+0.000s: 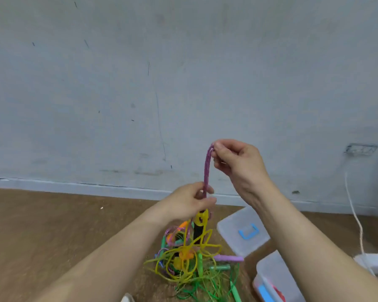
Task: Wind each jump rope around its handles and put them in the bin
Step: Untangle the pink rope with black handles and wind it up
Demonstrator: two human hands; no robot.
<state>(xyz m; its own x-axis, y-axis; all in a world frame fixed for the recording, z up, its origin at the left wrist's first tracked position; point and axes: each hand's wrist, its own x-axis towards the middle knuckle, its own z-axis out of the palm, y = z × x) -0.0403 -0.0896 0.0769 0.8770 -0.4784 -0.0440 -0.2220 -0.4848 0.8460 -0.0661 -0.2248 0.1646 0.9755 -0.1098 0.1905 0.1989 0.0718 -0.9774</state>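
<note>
Right hand (pixel 236 162) pinches the top of a purple braided jump rope (pixel 207 168). Left hand (pixel 190 203) grips it lower down, with the rope upright between them. Below, it disappears into a tangled heap of yellow, green and orange plastic ropes (pixel 188 262) on the floor, beside the clear plastic bin (pixel 271 269). Risk: pulling upward probably lifts the whole snarl and tightens knots.

Bare room: scuffed wall (pixel 140 83), wood-look floor (pixel 52 214), wall socket (pixel 361 149).
</note>
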